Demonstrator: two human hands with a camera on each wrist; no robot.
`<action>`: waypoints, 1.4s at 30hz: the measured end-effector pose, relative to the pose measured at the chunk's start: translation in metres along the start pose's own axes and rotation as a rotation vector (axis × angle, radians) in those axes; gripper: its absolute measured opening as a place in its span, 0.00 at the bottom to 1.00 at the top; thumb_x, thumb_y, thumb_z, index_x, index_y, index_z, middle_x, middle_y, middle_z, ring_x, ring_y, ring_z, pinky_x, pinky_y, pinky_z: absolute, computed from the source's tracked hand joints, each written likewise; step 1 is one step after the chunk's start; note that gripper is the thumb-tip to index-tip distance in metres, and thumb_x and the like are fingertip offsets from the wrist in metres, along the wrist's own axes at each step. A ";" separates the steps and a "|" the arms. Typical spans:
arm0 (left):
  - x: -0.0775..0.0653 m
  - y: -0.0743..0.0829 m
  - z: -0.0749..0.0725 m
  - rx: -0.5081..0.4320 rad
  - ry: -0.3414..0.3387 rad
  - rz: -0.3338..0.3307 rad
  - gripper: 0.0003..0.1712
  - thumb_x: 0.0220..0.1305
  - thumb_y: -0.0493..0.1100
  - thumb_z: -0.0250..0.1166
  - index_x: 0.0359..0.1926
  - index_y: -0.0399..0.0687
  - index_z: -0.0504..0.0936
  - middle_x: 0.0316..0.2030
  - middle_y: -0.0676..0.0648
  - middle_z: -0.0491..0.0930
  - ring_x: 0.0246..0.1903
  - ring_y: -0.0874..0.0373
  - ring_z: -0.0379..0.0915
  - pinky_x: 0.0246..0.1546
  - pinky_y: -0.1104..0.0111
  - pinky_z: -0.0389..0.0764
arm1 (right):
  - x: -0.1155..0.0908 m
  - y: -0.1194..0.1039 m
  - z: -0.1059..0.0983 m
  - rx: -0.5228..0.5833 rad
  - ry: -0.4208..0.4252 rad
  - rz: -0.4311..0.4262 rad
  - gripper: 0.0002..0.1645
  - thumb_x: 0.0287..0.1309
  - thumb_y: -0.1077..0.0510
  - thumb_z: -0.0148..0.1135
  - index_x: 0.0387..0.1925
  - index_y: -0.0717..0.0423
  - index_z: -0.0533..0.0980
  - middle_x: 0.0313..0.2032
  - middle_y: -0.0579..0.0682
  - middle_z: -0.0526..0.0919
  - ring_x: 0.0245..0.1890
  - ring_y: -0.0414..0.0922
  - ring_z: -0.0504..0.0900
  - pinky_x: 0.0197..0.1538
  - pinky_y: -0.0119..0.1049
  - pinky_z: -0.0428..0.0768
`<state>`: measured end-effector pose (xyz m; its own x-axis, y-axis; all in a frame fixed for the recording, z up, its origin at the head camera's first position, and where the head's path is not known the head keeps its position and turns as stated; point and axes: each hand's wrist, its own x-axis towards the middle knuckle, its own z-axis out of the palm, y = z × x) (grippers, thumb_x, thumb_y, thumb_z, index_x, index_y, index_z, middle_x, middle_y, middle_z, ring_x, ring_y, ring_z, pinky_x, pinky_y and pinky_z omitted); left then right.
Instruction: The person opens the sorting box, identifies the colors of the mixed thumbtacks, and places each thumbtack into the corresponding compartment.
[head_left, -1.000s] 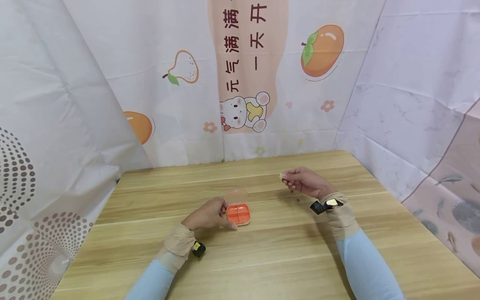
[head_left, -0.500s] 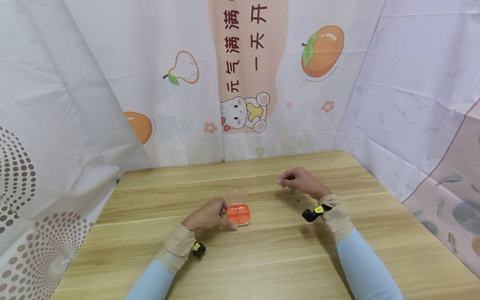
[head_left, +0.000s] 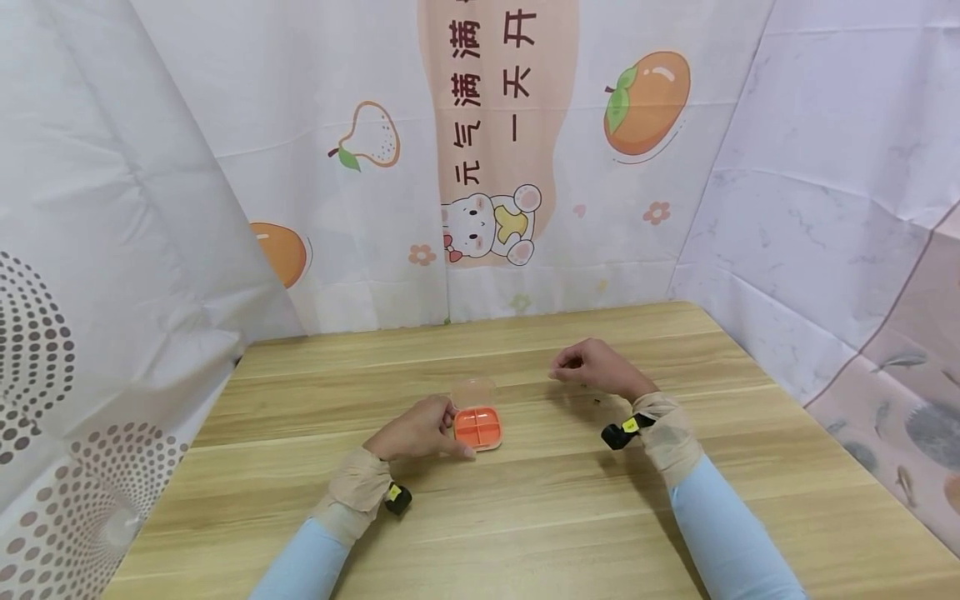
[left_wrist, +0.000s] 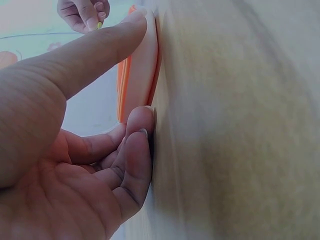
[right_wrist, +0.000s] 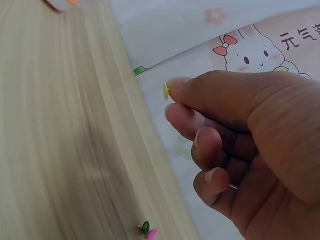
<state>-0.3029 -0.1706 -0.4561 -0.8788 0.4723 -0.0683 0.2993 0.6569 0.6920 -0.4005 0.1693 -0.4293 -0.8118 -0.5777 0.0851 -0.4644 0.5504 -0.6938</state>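
A small orange pill box (head_left: 477, 427) with a four-way divider lies on the table, its clear lid (head_left: 473, 392) swung back. My left hand (head_left: 420, 429) holds the box at its left side, thumb at the near edge and fingers toward the hinge; in the left wrist view the thumb (left_wrist: 107, 47) runs along the box wall. Over the table to the right, my right hand (head_left: 600, 367) pinches a yellow thumbtack (right_wrist: 166, 91) between thumb and forefinger, with the other fingers loosely curled. The box compartments look bare in the head view.
Below the right hand, a green thumbtack (right_wrist: 145, 228) and a pink thumbtack (right_wrist: 152, 233) lie on the wooden table (head_left: 480, 525). A printed curtain (head_left: 375, 275) hangs along the table's back edge, with more cloth on both sides.
My right hand has turned at the wrist and shifted slightly left toward the pill box, still pinching the thumbtack. My left hand and the box have stayed put.
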 end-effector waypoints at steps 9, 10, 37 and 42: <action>-0.001 0.004 -0.002 -0.007 -0.003 0.002 0.33 0.47 0.53 0.78 0.43 0.37 0.71 0.36 0.42 0.73 0.32 0.56 0.66 0.31 0.68 0.72 | 0.001 -0.002 0.002 -0.060 -0.027 -0.055 0.10 0.62 0.52 0.65 0.38 0.53 0.85 0.35 0.45 0.85 0.32 0.43 0.79 0.35 0.37 0.76; -0.001 0.003 -0.002 -0.006 -0.003 0.004 0.33 0.47 0.53 0.78 0.43 0.37 0.72 0.36 0.42 0.73 0.32 0.56 0.66 0.31 0.68 0.72 | 0.001 -0.002 0.002 -0.066 -0.032 -0.059 0.10 0.62 0.52 0.65 0.38 0.53 0.85 0.35 0.44 0.85 0.32 0.43 0.79 0.35 0.37 0.76; -0.001 0.003 -0.001 -0.015 -0.005 -0.006 0.33 0.47 0.53 0.78 0.43 0.37 0.72 0.36 0.42 0.73 0.32 0.57 0.67 0.31 0.69 0.72 | 0.009 -0.002 0.019 -0.102 -0.097 -0.129 0.10 0.62 0.50 0.65 0.37 0.50 0.85 0.33 0.41 0.85 0.31 0.39 0.80 0.35 0.34 0.78; -0.002 0.004 -0.001 -0.017 -0.003 0.002 0.33 0.47 0.52 0.78 0.43 0.36 0.72 0.36 0.42 0.73 0.32 0.57 0.67 0.31 0.69 0.72 | 0.011 -0.006 0.023 -0.103 -0.085 -0.179 0.08 0.61 0.52 0.66 0.35 0.51 0.85 0.31 0.39 0.84 0.31 0.38 0.80 0.35 0.34 0.78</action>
<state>-0.3009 -0.1698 -0.4524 -0.8770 0.4755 -0.0692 0.2947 0.6460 0.7041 -0.3986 0.1460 -0.4402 -0.6825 -0.7180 0.1367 -0.6356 0.4906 -0.5961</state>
